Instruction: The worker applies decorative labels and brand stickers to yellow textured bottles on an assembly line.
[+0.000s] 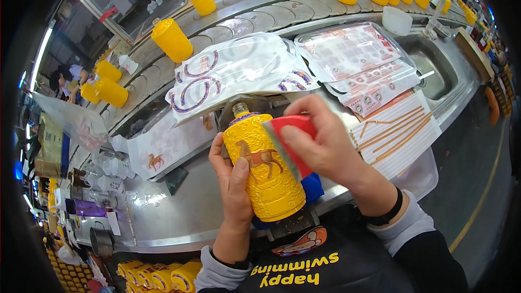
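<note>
Gripping a yellow embossed bottle [264,171] in your left hand [234,184], your right hand [325,146] pinches a red scraper [290,144] against it.

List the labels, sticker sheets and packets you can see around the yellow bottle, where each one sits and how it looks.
Horse label: brown horse on the yellow bottle, gripped by the left hand.
Red pad: pressed to the bottle by the right hand.
Horse sticker sheet: pale, left of the bottle.
Clear bags: behind the bottle, blue curved strips.
Seal sheets: right rear, small round stickers.
Striped sheet: right, white with tan strips.
</note>
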Demonstrator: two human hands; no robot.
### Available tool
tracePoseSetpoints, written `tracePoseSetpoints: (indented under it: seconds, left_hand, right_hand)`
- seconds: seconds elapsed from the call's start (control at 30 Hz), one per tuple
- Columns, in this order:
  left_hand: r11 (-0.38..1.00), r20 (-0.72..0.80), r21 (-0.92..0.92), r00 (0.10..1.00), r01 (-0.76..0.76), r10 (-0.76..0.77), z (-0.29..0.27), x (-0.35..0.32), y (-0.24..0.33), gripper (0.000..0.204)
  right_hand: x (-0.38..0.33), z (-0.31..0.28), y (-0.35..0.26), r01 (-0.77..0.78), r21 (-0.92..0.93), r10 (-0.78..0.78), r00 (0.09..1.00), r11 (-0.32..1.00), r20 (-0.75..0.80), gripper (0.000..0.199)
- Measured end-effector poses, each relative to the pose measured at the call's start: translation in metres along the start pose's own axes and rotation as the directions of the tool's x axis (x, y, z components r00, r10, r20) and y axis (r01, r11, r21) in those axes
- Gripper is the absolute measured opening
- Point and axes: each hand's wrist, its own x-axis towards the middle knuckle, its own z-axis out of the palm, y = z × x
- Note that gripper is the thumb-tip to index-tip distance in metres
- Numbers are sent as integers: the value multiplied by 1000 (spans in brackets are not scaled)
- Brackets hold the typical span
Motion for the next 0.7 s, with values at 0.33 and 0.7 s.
tracePoseSetpoints:
  seconds: [0.33,0.7]
  left_hand:
    - [1000,16,27,1000,10,-11,-3,1,-1,69]
    - [997,6,73,1000,-27,27,-6,0,-2,68]
  right_hand:
    - [-24,-14,19,423,-316,-380,905,849,191,48]
    - [-41,-5,15,549,-401,-379,820,733,430,56]
